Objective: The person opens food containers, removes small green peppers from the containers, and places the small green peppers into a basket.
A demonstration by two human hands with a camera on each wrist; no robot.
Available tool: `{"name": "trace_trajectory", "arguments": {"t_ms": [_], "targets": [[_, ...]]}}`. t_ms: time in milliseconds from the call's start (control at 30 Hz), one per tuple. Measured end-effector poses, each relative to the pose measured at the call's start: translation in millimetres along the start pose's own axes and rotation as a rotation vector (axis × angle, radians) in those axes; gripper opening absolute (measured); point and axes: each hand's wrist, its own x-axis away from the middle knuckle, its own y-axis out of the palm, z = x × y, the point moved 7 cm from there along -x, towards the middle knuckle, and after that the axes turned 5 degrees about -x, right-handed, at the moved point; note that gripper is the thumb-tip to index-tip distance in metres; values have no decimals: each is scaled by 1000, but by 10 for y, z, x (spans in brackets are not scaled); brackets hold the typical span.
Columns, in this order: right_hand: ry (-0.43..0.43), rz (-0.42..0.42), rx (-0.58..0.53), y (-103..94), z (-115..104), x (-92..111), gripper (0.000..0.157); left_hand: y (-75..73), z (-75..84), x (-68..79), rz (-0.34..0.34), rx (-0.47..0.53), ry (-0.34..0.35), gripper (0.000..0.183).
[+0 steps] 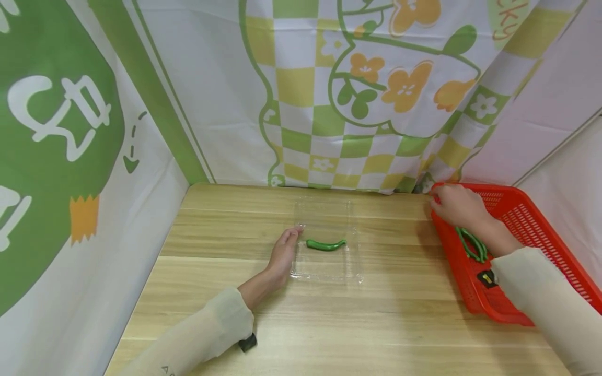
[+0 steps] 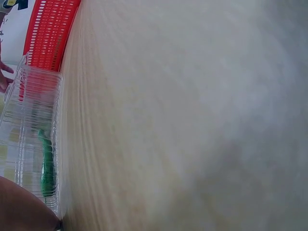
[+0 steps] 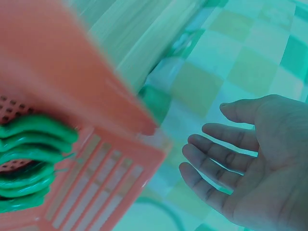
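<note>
A clear plastic clamshell box (image 1: 352, 266) lies unfolded on the table, with one green chili pepper (image 1: 326, 245) in its near half. My left hand (image 1: 282, 257) touches the box's left edge, its fingers fairly straight; the left wrist view shows only part of this hand. At the far left corner of the red basket (image 1: 522, 196) hovers my right hand (image 1: 458, 206). In the right wrist view its fingers (image 3: 207, 156) are spread loosely with nothing between them. Several green chili peppers (image 3: 33, 144) lie inside the basket, partly hidden by the right forearm in the head view.
The wooden table (image 1: 226, 303) meets a patterned cloth (image 1: 338, 125) at the back and a white and green cloth (image 1: 155, 209) at the left. The basket's raised walls stand at the table's right side. Small black devices (image 1: 247, 342) show at both wrists.
</note>
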Motion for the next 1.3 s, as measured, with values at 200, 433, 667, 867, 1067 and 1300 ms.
{"name": "trace_trajectory", "arguments": {"t_ms": [200, 433, 667, 867, 1067, 1300], "targets": [[-77, 15, -11, 25, -358, -28, 19, 5, 1, -1, -6, -5, -2, 45], [-161, 38, -3, 93, -752, -22, 22, 2, 2, -3, 4, -13, 2, 45], [-229, 50, 29, 178, -1050, -28, 26, -6, -5, -3, 12, -11, -1, 44], [-266, 18, 28, 299, -1238, -45, 27, -4, -11, 1, 10, -5, -12, 44], [-298, -7, -14, 410, -1450, -72, 27, -1, 0, 3, 3, 3, -11, 44], [-381, -57, -5, 564, -1712, -50, 27, 12, -6, -7, -22, -1, 0, 45]]}}
